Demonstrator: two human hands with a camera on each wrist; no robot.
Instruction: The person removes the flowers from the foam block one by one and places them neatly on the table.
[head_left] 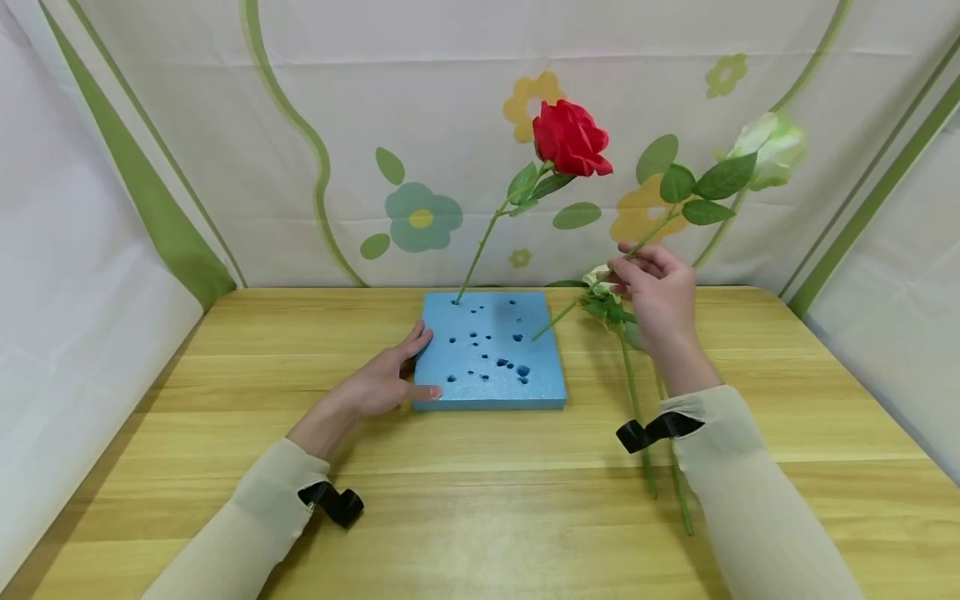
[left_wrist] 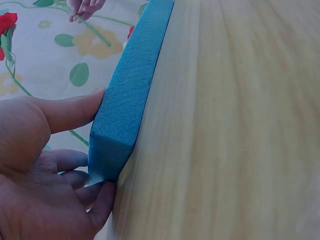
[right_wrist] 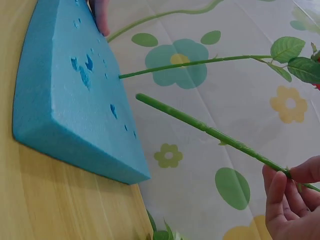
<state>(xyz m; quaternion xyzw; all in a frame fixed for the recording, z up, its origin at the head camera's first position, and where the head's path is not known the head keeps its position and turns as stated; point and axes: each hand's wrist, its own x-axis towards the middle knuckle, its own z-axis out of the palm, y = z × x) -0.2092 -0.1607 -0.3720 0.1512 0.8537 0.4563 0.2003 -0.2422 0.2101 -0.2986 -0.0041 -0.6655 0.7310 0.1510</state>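
My left hand (head_left: 382,379) holds the left side of a blue foam block (head_left: 491,402), its thumb at the near left corner. Around that corner, the left wrist view shows the thumb and fingers on the foam (left_wrist: 131,85). My right hand (head_left: 663,300) pinches the stem of a white rose (head_left: 772,150) whose petals are tinged green. That stem (right_wrist: 200,125) slants down to the left, its cut end above the block's right part in the head view. A red rose (head_left: 572,140) stands tilted, its stem in a hole at the block's back left.
Beneath and beside my right forearm, more roses lie on the wooden table (head_left: 465,500); a pale bloom (head_left: 597,277) and a long stem (head_left: 636,400) show. Several holes pit the block's top. A curtain (head_left: 450,100) printed with flowers hangs behind the table.
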